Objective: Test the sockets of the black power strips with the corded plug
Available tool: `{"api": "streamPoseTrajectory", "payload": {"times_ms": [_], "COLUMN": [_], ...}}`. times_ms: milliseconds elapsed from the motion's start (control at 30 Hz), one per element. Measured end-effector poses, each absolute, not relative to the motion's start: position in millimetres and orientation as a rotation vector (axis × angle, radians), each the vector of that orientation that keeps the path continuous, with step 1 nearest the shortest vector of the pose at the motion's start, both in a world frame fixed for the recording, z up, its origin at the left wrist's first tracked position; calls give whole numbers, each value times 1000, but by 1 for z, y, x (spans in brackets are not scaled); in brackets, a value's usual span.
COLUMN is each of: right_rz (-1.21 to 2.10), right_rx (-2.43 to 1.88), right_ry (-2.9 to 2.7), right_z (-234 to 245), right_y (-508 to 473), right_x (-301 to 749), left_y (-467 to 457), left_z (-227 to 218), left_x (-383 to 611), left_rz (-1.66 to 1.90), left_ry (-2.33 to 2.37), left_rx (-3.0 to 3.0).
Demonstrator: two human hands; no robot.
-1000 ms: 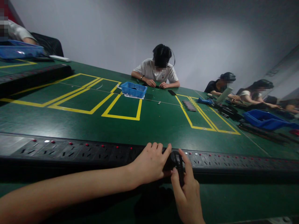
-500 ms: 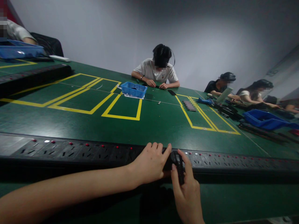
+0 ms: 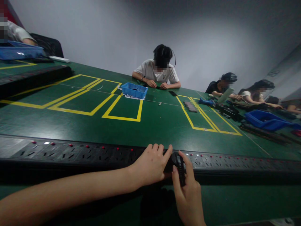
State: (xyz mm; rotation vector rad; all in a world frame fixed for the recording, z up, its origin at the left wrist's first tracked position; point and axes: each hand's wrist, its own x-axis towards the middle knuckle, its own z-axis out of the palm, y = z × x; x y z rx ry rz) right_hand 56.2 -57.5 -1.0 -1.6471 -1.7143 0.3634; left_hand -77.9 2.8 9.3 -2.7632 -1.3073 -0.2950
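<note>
A long black power strip (image 3: pixel 77 152) with red switches runs across the near side of the green table (image 3: pixel 155 125). My left hand (image 3: pixel 151 164) rests on the strip, fingers bent over its top, pressing it down. My right hand (image 3: pixel 188 194) pinches a black plug (image 3: pixel 178 161) between thumb and forefinger, right at a socket beside my left hand. The plug's cord drops toward me and is partly hidden by my hand.
A person in a white shirt (image 3: pixel 156 73) sits across the table behind a blue bin (image 3: pixel 134 90). More people work at the far right near another blue bin (image 3: pixel 266 120). Yellow tape boxes (image 3: pixel 122 117) mark the tabletop. A second black strip (image 3: pixel 35 78) lies far left.
My right thumb has crept slightly up along the plug. Otherwise both hands stay where they were.
</note>
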Motion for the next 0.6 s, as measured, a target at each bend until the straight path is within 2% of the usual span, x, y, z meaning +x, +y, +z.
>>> {"api": "streamPoseTrajectory", "payload": {"times_ms": [600], "right_rz": [381], "right_rx": [-1626], "right_ry": [-1701], "right_z": [-1], "right_y": [-57], "right_x": [56], "left_y": [3], "left_z": [10], "left_x": [-78], "left_rz": [-276], "left_ry": [-1304], "left_rx": [-2772]}}
